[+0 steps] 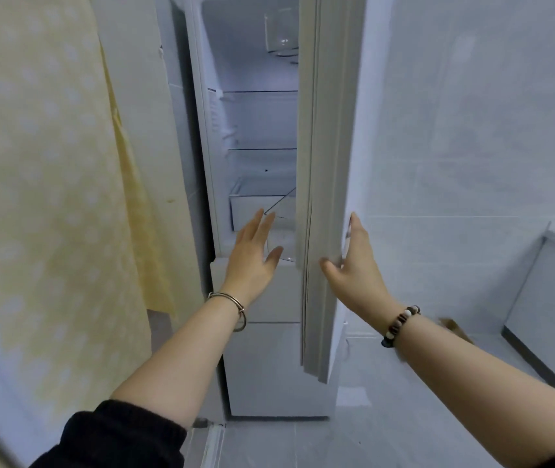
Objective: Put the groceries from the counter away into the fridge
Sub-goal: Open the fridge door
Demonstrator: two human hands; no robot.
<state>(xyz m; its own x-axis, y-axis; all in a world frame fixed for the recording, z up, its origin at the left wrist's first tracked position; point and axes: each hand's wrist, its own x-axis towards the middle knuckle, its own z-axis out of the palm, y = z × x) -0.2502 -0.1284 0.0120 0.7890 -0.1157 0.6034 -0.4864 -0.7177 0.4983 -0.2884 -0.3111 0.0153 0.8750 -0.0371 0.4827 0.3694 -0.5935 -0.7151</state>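
Fingers [356, 231] of the right hand [353, 268] lay straight along the tall white fridge door [326, 130], thumb pinching its near edge — upright, just right of the left hand [252, 258], which reached with loosely spread fingers toward the white fridge [259, 366] — no groceries showed.

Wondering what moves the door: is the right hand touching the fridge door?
Touching. The head view shows the right hand gripping the fridge door at its edge, thumb inside, fingers on the outer face.
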